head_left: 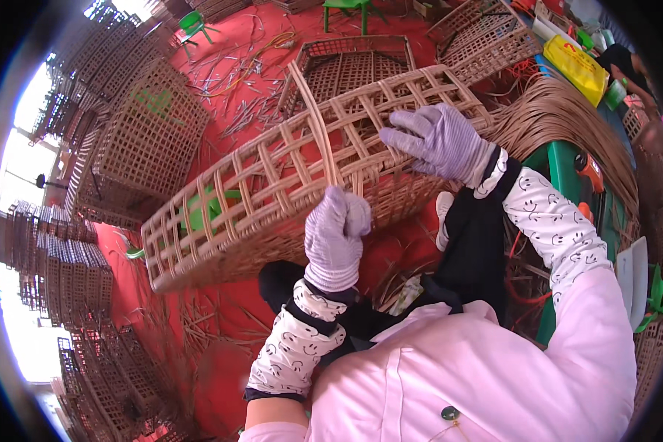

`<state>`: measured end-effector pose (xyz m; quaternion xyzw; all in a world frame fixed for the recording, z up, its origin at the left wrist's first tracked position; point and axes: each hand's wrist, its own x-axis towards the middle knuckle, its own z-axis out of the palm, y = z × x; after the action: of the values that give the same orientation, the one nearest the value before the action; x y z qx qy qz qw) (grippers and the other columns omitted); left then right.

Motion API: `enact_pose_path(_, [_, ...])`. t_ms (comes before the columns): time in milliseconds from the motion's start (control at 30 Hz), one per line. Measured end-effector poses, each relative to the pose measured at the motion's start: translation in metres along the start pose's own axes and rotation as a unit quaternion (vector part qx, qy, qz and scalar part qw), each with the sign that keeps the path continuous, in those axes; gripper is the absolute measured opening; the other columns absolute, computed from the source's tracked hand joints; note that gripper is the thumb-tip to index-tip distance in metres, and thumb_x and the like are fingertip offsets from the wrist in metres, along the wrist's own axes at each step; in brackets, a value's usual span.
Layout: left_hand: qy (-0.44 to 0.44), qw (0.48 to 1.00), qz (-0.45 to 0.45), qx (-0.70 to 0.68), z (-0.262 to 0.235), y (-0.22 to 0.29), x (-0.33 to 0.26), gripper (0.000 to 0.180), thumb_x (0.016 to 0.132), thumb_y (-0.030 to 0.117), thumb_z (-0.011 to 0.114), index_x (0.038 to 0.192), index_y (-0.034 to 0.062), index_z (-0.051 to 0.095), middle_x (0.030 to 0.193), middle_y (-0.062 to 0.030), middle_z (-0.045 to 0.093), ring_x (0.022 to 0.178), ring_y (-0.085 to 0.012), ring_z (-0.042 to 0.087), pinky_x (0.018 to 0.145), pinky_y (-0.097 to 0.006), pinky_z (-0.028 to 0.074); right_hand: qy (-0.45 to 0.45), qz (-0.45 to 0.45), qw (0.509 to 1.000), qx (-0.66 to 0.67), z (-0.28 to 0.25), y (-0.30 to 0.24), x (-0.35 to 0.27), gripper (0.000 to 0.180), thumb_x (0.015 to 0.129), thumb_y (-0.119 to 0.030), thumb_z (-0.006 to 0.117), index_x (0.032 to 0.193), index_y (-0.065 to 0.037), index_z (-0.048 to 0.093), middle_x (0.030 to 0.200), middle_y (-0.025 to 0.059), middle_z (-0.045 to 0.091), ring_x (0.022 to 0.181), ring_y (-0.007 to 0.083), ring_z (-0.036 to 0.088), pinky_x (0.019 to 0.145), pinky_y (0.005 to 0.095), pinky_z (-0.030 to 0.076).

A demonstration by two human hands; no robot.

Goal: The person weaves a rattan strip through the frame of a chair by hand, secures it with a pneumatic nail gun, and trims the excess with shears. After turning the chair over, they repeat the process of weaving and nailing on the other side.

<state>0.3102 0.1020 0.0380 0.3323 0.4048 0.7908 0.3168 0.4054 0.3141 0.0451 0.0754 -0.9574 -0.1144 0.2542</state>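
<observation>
A long, open-latticed woven rattan basket frame lies on its side across my front, slanting from lower left to upper right. My left hand, in a pale lilac glove, is closed at the frame's near edge. Its thumb and fingers pinch the lower end of a light rattan strip, which stands up across the lattice, its far end free. My right hand, gloved alike, rests over the lattice's right part with fingers apart, pointing left; their tips touch or nearly touch the weave.
Finished-looking lattice baskets are stacked at left. Another basket lies beyond mine. A bundle of rattan strands hangs at right, near a yellow bag. Green stools stand farther off. Scraps litter the red floor.
</observation>
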Motion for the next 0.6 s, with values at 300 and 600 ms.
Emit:
enact_pose_path(300, [0.008, 0.998, 0.053, 0.015, 0.001, -0.042, -0.024, 0.051, 0.095, 0.036, 0.035, 0.051, 0.0081, 0.037, 0.050, -0.0041, 0.035, 0.053, -0.0203, 0.037, 0.057, -0.034, 0.032, 0.062, 0.037, 0.990, 0.123, -0.041, -0.040, 0.014, 0.050, 0.062, -0.036, 0.070, 0.105, -0.014, 0.060, 0.108, 0.0085, 0.056, 0.096, 0.0267, 0.054, 0.080, 0.0415, 0.043])
enact_pose_path(600, [0.046, 0.998, 0.036, -0.031, -0.003, -0.042, -0.033, 0.051, 0.095, 0.037, 0.036, 0.054, 0.0074, 0.039, 0.052, -0.0030, 0.035, 0.056, -0.0207, 0.040, 0.060, -0.035, 0.034, -0.114, -0.004, 0.986, 0.125, -0.022, -0.043, 0.053, 0.025, 0.077, -0.027, 0.058, 0.090, -0.006, 0.059, 0.082, 0.0082, 0.057, 0.079, 0.0278, 0.058, 0.069, 0.0378, 0.049])
